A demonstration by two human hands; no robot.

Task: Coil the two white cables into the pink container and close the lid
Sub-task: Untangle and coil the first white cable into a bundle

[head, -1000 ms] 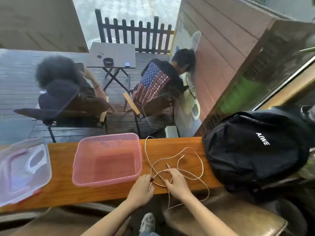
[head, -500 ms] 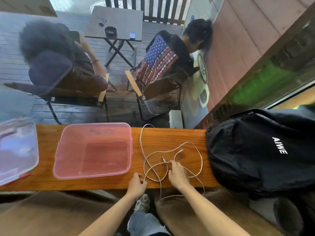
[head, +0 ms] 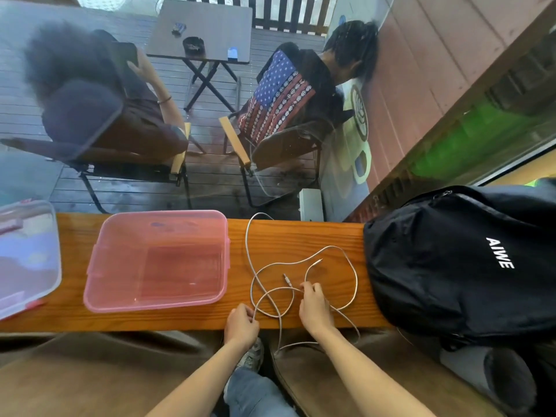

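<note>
White cables [head: 319,256] lie tangled in loose loops on the wooden counter [head: 301,236], with one loop hanging over the near edge. My left hand [head: 240,325] pinches a cable strand at the counter's front edge. My right hand [head: 314,305] rests on the loops, fingertips closed on a strand near a plug end. The open pink container [head: 156,260] stands empty to the left of the cables. Its clear lid [head: 27,254] lies further left at the frame's edge.
A black backpack [head: 460,266] fills the counter's right end, close to the cables. Beyond the glass, two people sit in chairs by a small folding table [head: 204,31]. My knees and a shoe show below the counter.
The view has tipped down and shifted, so the counter sits lower and more central. Both hands stay on the cables; the left hand has slid slightly toward the front edge.
</note>
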